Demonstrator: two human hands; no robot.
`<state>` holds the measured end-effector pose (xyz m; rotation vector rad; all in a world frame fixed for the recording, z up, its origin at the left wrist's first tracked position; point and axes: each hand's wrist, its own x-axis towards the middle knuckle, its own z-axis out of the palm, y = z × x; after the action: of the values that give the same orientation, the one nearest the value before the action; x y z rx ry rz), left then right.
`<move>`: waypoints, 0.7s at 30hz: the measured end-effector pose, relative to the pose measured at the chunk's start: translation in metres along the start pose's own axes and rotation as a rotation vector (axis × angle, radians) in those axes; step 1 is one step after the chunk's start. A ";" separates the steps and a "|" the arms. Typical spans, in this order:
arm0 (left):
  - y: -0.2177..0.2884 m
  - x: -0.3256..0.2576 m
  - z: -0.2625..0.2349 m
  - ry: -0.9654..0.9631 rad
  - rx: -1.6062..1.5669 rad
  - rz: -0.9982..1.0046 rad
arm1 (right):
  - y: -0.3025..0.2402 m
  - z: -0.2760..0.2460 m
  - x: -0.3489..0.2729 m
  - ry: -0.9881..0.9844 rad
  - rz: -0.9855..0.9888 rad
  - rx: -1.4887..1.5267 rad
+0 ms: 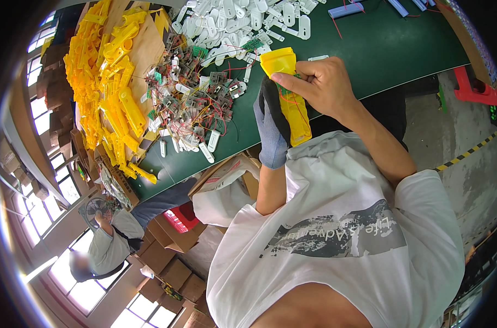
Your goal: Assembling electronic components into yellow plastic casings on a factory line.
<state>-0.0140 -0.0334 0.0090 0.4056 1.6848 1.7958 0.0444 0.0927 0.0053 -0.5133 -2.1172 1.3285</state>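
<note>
My left hand (pixel 272 128), in a grey glove with a dark palm, is closed around a long yellow plastic housing (pixel 296 121). The housing is tilted, with its wider end away from me and its narrow end near my shirt. Over its upper part, my bare right hand (pixel 329 85) has its thumb and fingers drawn together in a pinch. A bit of green and a thin red wire show inside the housing by these fingers. What the fingertips grip is hidden.
A green-topped table (pixel 390 54) carries yellow housings (pixel 114 82) on the left, tangled wired switch parts (pixel 196 101) and white plastic pieces (pixel 232 22). Blue cylindrical cells (pixel 347 10) lie at the far right. A red stool (pixel 474 90) stands right; a person (pixel 109 246) sits left beside a fan.
</note>
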 end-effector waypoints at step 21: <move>-0.002 -0.001 -0.013 -0.079 0.521 0.251 | 0.000 0.006 -0.001 0.067 0.022 -0.053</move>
<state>-0.0210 -0.0441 0.0049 0.9334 2.1104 1.4557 0.0413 0.0882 0.0027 -0.5963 -2.1027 1.2526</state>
